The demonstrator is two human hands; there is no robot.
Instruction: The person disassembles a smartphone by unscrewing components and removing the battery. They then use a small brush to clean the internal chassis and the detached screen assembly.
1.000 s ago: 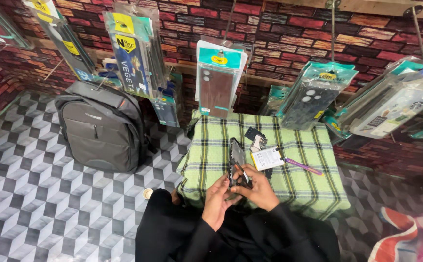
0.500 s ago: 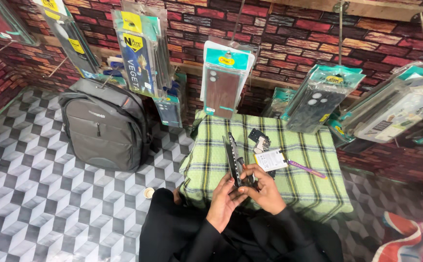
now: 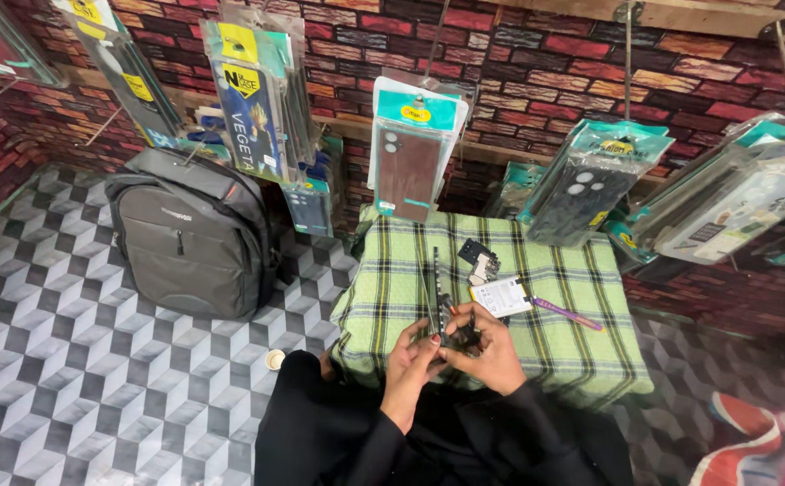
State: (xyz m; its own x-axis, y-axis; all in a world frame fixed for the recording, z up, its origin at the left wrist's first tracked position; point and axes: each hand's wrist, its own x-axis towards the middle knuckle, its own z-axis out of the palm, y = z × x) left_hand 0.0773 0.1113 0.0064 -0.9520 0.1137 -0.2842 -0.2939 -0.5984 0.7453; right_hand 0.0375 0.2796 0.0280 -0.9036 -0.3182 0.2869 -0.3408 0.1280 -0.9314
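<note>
1. Now your left hand (image 3: 410, 360) and your right hand (image 3: 491, 353) are close together, just over the near edge of the small table with the green checked cloth (image 3: 392, 288).
2. Both hands are holding a dark phone (image 3: 437, 301). It stands on its thin edge and points away from you.
3. Your left fingers pinch the low end of the phone. Your right fingers are curled round its right side, by a small dark part that is too small to make out.
4. On the cloth, just past your right hand, lies a white flat battery (image 3: 500, 295). A small black part (image 3: 478, 258) sits behind it.
5. A thin purple tool (image 3: 568, 314) lies to the right of the battery.
6. A grey backpack (image 3: 190, 234) stands on the tiled floor to your left, well apart from the table.
7. Phone covers in clear packs (image 3: 406, 153) hang on hooks in front of the brick wall.
</note>
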